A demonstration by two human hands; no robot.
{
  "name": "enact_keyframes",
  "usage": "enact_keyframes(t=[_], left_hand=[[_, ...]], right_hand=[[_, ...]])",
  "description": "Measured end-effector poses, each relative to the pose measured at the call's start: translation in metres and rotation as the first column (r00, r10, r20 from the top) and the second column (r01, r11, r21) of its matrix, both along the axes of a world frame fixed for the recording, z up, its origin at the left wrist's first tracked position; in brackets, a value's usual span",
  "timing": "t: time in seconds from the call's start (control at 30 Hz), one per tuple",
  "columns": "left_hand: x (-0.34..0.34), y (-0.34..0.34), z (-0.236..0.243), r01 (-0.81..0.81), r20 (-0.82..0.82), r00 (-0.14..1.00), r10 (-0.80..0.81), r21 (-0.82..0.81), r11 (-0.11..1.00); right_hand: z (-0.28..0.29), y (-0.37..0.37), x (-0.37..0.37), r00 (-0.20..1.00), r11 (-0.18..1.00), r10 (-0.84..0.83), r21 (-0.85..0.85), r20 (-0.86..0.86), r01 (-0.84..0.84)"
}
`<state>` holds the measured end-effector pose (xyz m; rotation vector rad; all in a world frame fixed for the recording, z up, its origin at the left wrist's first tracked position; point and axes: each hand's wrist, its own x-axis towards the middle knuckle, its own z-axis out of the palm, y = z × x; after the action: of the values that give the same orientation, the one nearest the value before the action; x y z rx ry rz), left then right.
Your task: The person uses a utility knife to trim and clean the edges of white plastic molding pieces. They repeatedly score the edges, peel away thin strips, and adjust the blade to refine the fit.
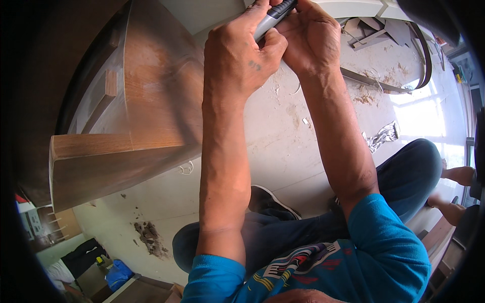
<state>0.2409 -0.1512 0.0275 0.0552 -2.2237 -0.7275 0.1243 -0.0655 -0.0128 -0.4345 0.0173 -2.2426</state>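
At the top edge, my left hand (247,53) is closed around a slim grey tool (272,21) with a black ribbed grip. The tool slants up to the right, and its far end leaves the picture, so its exact kind does not show. Right beside it is my right hand (314,43), palm turned toward the tool's black end. Its fingertips are cut off or hidden, so whether they grip the tool is unclear. Both forearms reach up over my folded legs.
Wooden furniture (161,91) with an open side stands at left. A long curved edging strip (376,85), board offcuts (376,33) and a striped cloth (383,137) lie on the floor at right. Dark debris (150,238) is at lower left. Another person's limbs (457,177) show at far right.
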Motion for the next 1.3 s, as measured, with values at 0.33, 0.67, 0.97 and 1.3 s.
enact_keyframes(t=[0.33, 0.67, 0.97, 1.3], left_hand=[[0.009, 0.006, 0.004, -0.004, 0.001, 1.0, 0.004, -0.026, 1.0], [0.006, 0.015, -0.001, -0.165, -0.007, 0.986, 0.165, 0.051, 0.985], [-0.003, -0.001, -0.003, -0.073, -0.039, 0.997, 0.072, -0.037, 0.997], [0.005, 0.016, 0.013, -0.105, 0.021, 0.994, 0.104, 0.046, 0.993]], right_hand=[[0.004, 0.01, 0.009, 1.0, 0.999, 0.008, -0.045, -0.025, -0.009], [0.01, -0.003, 0.005, 1.0, 0.999, -0.021, 0.038, -0.001, 0.021], [0.008, -0.004, 0.002, 0.999, 0.998, -0.038, 0.041, 0.032, 0.036], [0.005, 0.001, 0.001, 0.999, 0.999, 0.038, -0.003, 0.031, -0.038]])
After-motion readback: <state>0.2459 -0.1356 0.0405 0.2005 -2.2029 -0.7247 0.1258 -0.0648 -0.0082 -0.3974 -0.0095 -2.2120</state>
